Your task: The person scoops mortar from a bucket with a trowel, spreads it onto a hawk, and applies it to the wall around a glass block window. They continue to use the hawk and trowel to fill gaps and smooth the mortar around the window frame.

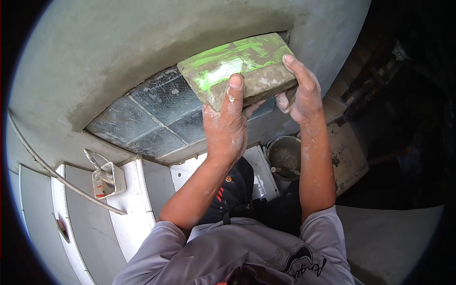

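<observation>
Both my hands hold a thick block (256,83), grey with green and white smears on its upper face. My left hand (228,121) grips its near left corner, thumb on the front side and fingers underneath, partly hidden. On the right end, my right hand (305,92) has its thumb at the top edge and its other fingers below. Behind and under the block is a glass-block window (152,111) set in a grey plastered wall (128,47). Grey residue marks both hands.
A white container (111,183) with a brush-like tool stands on the white steps (130,209) at left. A loose cable (57,175) curves past it. Below the right forearm are a bucket (285,154) of grey material and a stained board (349,152).
</observation>
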